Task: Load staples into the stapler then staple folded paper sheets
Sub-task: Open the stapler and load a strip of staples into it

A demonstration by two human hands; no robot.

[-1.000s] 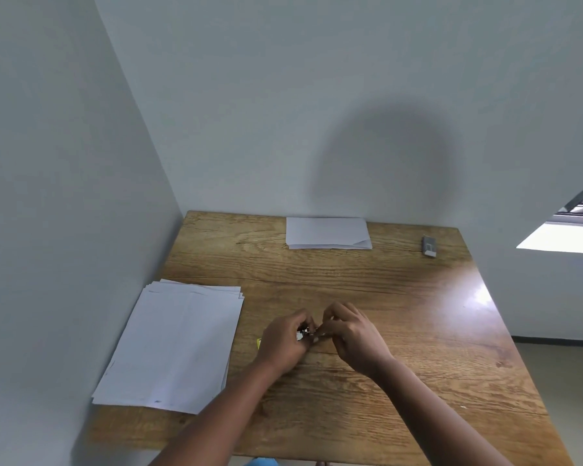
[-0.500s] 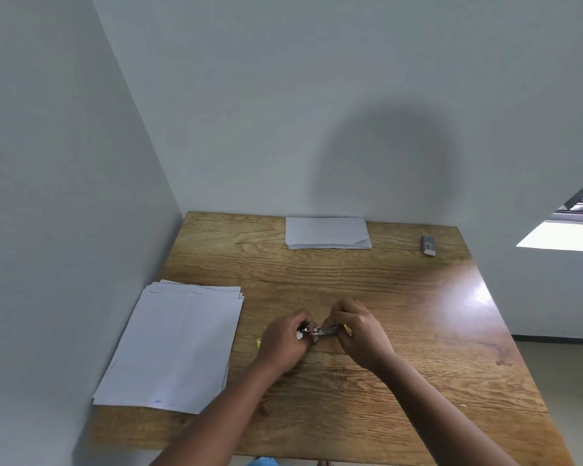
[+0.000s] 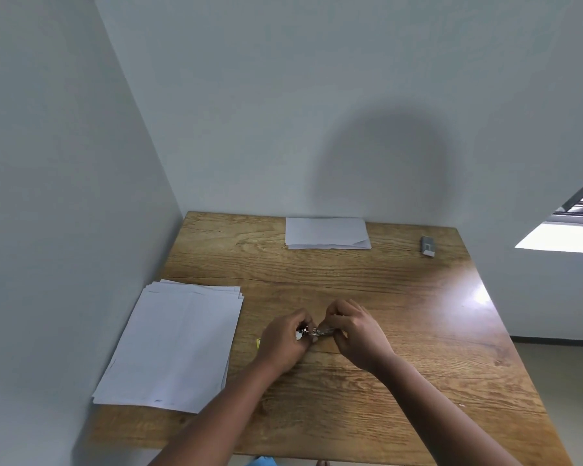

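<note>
Fingers [image 3: 327, 322] still around stapler [image 3: 312, 332]

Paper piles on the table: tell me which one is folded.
The folded paper by the back wall: smaller, with a folded edge showing at its front right. The flat sheet stack at the left edge lies unfolded, full size, beside the left hand.

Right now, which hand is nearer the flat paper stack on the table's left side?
Left. The left hand sits just right of the flat paper stack, with a narrow strip of table between. The right hand is farther right, beyond the stapler both hands hold.
</note>
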